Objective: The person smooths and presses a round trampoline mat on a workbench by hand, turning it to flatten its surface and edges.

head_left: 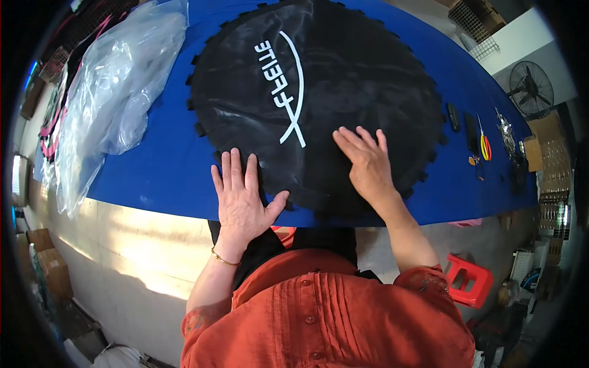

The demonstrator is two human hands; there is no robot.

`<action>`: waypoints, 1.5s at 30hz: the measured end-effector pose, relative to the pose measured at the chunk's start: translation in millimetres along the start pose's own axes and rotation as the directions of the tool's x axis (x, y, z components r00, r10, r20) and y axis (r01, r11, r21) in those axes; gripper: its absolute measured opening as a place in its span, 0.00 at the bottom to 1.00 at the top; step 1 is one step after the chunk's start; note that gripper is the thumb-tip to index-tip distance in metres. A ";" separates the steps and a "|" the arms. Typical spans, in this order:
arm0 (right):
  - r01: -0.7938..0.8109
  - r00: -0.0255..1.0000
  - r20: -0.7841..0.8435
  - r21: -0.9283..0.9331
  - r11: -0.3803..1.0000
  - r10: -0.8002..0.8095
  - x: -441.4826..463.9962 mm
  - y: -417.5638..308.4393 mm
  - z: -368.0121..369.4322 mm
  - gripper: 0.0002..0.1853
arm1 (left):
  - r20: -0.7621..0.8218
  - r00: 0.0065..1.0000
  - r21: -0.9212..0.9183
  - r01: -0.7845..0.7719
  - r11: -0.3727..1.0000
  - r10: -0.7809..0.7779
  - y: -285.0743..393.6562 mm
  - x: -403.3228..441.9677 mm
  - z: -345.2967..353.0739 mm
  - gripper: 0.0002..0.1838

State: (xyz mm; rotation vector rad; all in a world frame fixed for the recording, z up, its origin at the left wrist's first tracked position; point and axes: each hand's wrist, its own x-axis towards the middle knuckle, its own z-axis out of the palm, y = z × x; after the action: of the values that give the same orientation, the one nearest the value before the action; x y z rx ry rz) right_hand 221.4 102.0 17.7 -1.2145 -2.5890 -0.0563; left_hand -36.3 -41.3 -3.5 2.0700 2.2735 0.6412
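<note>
**Soft black disc (362, 80) lay flat under two hands**

The blue tabletop (159, 178) was the largest thing, smooth and matt. On its middle lay the disc, round, dark and finely woven, with small tabs along the rim and white lettering. It seemed light for its width, soft and floppy, a little slippery, not fragile. I judged the best hold was at the rim, two places well apart, so it did not fold. The clear plastic film (129, 80) looked thin, crinkled and easy to tear. The left hand (239, 199) had its grip spread at the rim; the right hand (369, 168) had its grip loosely spread upon the disc, pinching nothing.
</note>
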 end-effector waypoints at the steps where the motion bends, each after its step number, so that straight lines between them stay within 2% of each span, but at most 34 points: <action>1: 0.034 0.999 -0.010 0.014 0.999 -0.034 2.3 -8.6 3.1 0.33 | -0.001 1.000 0.007 0.006 1.000 -0.006 -0.1 -0.3 0.5 0.53; 3: 0.103 0.995 -0.013 0.058 0.993 -0.102 6.7 -24.3 9.2 0.33 | 0.006 1.000 -0.002 0.004 1.000 -0.004 -0.4 -0.4 0.8 0.53; 9: 0.149 0.988 -0.049 0.124 0.981 -0.144 37.5 -43.3 21.0 0.31 | -0.013 1.000 -0.003 0.006 1.000 -0.006 -0.1 -0.5 2.5 0.53; 12: 0.222 0.975 -0.046 0.144 0.964 -0.217 53.3 -51.0 26.8 0.31 | -0.017 1.000 -0.012 0.008 1.000 -0.009 -0.4 -0.2 2.4 0.53; 17: 0.289 0.957 -0.067 0.145 0.946 -0.282 80.9 -77.2 41.7 0.30 | -0.022 1.000 0.004 -0.001 1.000 0.001 0.0 -0.2 3.0 0.54; 23: 0.303 0.953 -0.038 0.099 0.948 -0.301 113.9 -103.2 59.1 0.31 | -0.016 1.000 -0.025 0.014 1.000 -0.014 -0.7 0.1 3.5 0.53; 24: 0.293 0.956 0.008 0.097 0.951 -0.295 116.6 -107.0 53.8 0.31 | -0.017 1.000 -0.028 0.010 1.000 -0.010 -0.5 0.3 3.4 0.53; 25: 0.280 0.957 0.055 0.092 0.955 -0.286 118.2 -108.9 49.9 0.32 | -0.015 1.000 -0.020 0.015 1.000 -0.015 -0.5 0.1 3.0 0.52; 29: 0.298 0.948 0.076 0.134 0.945 -0.309 99.2 -103.0 39.5 0.32 | -0.008 1.000 -0.013 0.026 1.000 -0.026 0.7 1.0 1.4 0.52; 33: 0.308 0.949 0.013 0.176 0.935 -0.315 62.6 -82.4 27.7 0.34 | -0.023 1.000 -0.048 0.016 0.999 -0.017 0.3 0.7 1.6 0.46; 37: 0.168 0.986 -0.015 0.142 0.976 -0.167 32.9 -43.1 14.3 0.34 | -0.022 1.000 -0.067 0.018 0.998 -0.019 -1.1 2.0 3.7 0.41; 41: 0.010 0.999 -0.051 0.010 1.000 -0.009 7.9 16.1 6.9 0.33 | -0.035 0.999 -0.075 0.020 0.997 -0.023 -6.3 7.7 1.7 0.37; 45: -0.137 0.991 -0.002 -0.051 0.989 0.137 -14.6 52.3 -9.5 0.35 | -0.015 0.999 -0.020 0.032 0.999 -0.033 -24.9 21.2 -3.9 0.36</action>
State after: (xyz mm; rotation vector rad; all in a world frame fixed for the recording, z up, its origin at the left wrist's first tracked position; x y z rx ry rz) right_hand 272.1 123.4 18.6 -1.4077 -2.5125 -0.0936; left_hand -63.8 -23.5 -1.6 2.0222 2.2946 0.6778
